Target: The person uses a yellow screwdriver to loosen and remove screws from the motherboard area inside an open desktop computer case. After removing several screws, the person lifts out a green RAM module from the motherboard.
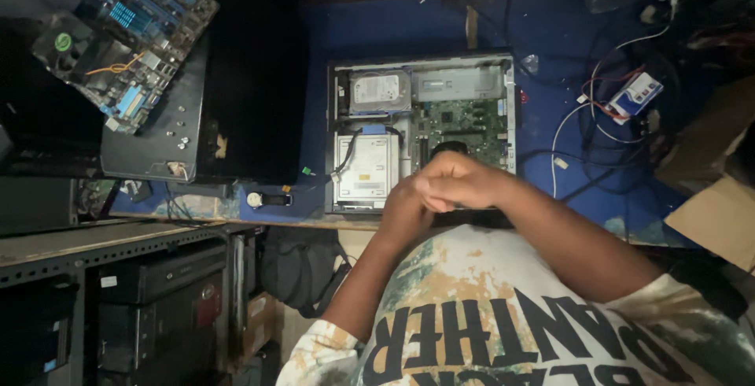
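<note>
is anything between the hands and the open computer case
Nothing visible does. The left hand and right hand are clasped together directly over the near edge of the open computer case, with no lid or tool between. The hands themselves hide part of the green board beneath them.

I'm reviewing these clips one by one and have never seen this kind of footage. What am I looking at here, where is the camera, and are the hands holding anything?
This is a single view from a camera worn on a person's head, looking down past their chest. No robot is involved. The left hand and right hand are clasped together above an open computer case lying on a blue table; whether they hold anything cannot be seen. Inside are a silver hard drive and a green circuit board. A loose blue motherboard lies far left, tangled cables right.
</note>
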Demonstrator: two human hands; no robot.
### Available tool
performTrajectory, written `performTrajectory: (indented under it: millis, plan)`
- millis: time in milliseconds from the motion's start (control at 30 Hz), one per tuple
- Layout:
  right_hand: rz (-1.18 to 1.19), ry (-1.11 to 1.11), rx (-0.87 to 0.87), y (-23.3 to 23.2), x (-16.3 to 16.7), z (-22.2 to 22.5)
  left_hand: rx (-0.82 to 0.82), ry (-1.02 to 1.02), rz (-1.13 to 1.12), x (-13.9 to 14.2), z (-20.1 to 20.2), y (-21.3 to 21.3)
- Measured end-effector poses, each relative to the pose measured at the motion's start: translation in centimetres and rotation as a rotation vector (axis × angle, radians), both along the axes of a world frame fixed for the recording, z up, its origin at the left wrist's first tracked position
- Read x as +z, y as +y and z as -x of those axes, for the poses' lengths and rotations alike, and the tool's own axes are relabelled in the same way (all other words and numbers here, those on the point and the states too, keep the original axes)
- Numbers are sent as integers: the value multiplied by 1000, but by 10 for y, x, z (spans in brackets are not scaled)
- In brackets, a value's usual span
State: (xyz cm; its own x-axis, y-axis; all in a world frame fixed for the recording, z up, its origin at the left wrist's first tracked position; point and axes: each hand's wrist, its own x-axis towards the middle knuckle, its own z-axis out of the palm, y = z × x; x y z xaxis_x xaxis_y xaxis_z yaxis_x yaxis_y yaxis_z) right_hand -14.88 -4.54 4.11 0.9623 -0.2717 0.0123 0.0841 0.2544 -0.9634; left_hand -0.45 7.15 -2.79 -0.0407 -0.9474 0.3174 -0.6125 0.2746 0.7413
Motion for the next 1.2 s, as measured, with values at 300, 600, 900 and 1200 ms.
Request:
performTrajectory:
  millis: [300, 600, 900, 1200]
  plan:
    - [652, -199, -604, 47, 12, -20, 128, 107, -73, 5, 2, 0]
    - [267, 36, -425, 28, 9, -19, 255, -9, 144, -20, 5, 4]
    - [240, -159, -132, 14, -13, -23, 285, 387, -392, -20, 7, 12]
    - [601, -288, -877, 67, 3, -34, 187, 210, 29, -4, 2, 3]
